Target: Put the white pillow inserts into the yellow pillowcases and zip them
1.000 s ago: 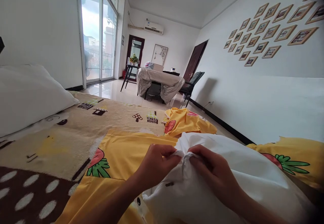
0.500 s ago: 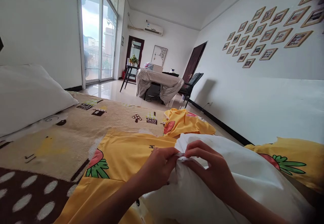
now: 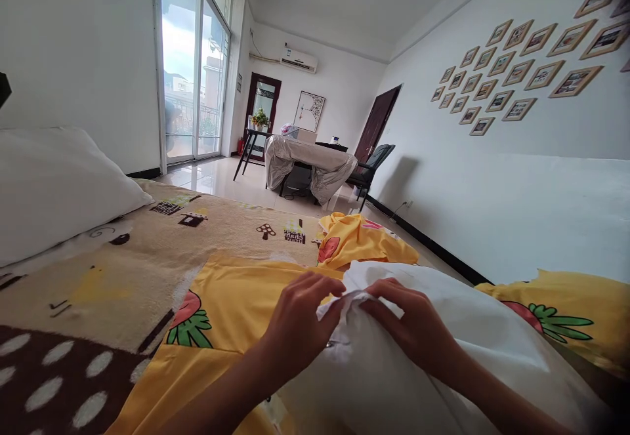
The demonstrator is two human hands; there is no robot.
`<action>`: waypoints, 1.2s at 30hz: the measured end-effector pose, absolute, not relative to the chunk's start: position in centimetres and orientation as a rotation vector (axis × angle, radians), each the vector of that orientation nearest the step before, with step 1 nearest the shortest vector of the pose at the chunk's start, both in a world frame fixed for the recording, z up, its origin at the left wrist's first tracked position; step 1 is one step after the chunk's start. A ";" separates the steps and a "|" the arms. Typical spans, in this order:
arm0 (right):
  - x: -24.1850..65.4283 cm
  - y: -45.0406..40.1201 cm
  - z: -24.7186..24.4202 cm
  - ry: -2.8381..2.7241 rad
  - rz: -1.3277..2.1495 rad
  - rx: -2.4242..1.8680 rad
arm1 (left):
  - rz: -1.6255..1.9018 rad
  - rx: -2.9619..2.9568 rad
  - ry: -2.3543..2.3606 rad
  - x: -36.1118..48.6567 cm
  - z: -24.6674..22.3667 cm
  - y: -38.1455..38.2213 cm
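Both hands pinch the white pillow [image 3: 443, 350] edge: left hand [image 3: 300, 330] and right hand [image 3: 413, 327] fingers closed on bunched fabric. Yellow pillowcase [image 3: 236, 304] lies flat just left of the fingers, so the edge stays gathered.

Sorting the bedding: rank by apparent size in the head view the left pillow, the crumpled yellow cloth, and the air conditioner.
1. Left pillow, nearest the camera, which inflates it.
2. Crumpled yellow cloth.
3. Air conditioner, far off, so its true rank is unsure.

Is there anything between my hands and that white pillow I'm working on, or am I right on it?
Nothing visible stands between them. The left hand and right hand both pinch the bunched white fabric at the edge of the white pillow, fingers directly on it. The pillow lies over the yellow strawberry-print cover, which sits beneath it, not in the way.
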State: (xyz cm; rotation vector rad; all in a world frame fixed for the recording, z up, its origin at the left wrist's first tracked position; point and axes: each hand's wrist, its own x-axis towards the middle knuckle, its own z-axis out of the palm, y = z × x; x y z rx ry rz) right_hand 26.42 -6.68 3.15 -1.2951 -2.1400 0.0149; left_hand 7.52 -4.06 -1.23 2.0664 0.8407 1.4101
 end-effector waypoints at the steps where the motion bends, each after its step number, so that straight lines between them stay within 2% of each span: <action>1: 26.7 -6.6 3.3 -2.090 -0.016 -1.302 | 1.423 2.125 0.885 7.2 -1.0 -4.1; 3: 27.3 -6.6 3.6 -1.985 -0.042 -1.323 | 1.276 2.223 0.986 6.5 -0.6 -3.9; 7: 28.2 -6.8 4.1 -1.802 -0.058 -1.356 | 0.734 2.399 1.113 5.8 -0.8 -3.0; 12: 28.4 -7.2 4.1 -1.770 -0.101 -1.374 | 0.434 2.456 1.173 6.1 -1.8 -2.2; 21: 28.2 -7.5 3.8 -1.826 -0.171 -1.354 | 0.300 2.449 1.533 6.6 -2.0 -2.0; 30: 28.3 -7.8 3.6 -1.854 -0.223 -1.297 | 0.233 2.596 1.306 8.2 -4.6 -2.1; 36: 27.9 -7.9 3.5 -1.914 -0.204 -1.268 | 0.298 2.398 1.543 7.2 -4.2 -0.6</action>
